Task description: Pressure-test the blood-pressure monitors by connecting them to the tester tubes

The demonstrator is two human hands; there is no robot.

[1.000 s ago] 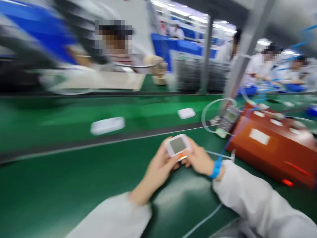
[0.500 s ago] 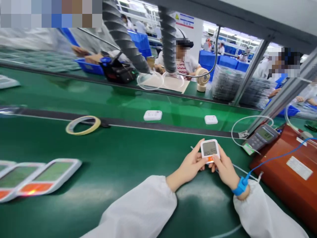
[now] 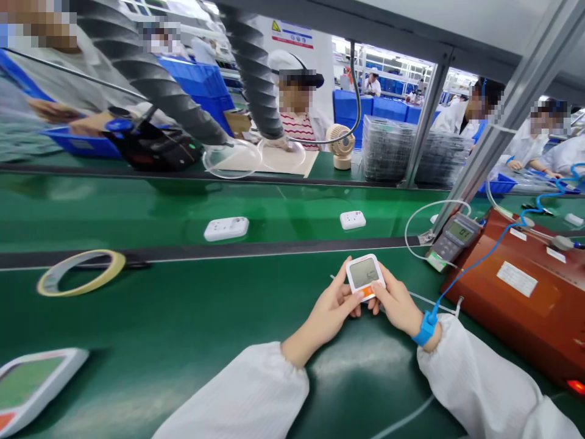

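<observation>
Between both hands is a small white digital meter (image 3: 365, 275) with a grey display and an orange strip along its lower edge. My left hand (image 3: 329, 305) is closed on its left side, the thumb by the orange strip. On the right side my right hand (image 3: 397, 302) grips it, thumb pressed on the orange part. A blue wrist strap (image 3: 426, 329) with a blue cord circles my right wrist. At the lower left lies a similar white meter (image 3: 36, 385) with a green-grey display, partly out of view.
A tape roll (image 3: 82, 272) lies at the left. Two white units (image 3: 226, 228) sit on the green belt (image 3: 292, 207) ahead. To the right are a grey handheld instrument (image 3: 453, 241) and a reddish-brown box (image 3: 516, 299) with tubing. Co-workers sit across; a small fan (image 3: 341, 146) stands there.
The view has swung right, so the bench things appear further left. Both hands still hold the meter; the figures on its display look different.
</observation>
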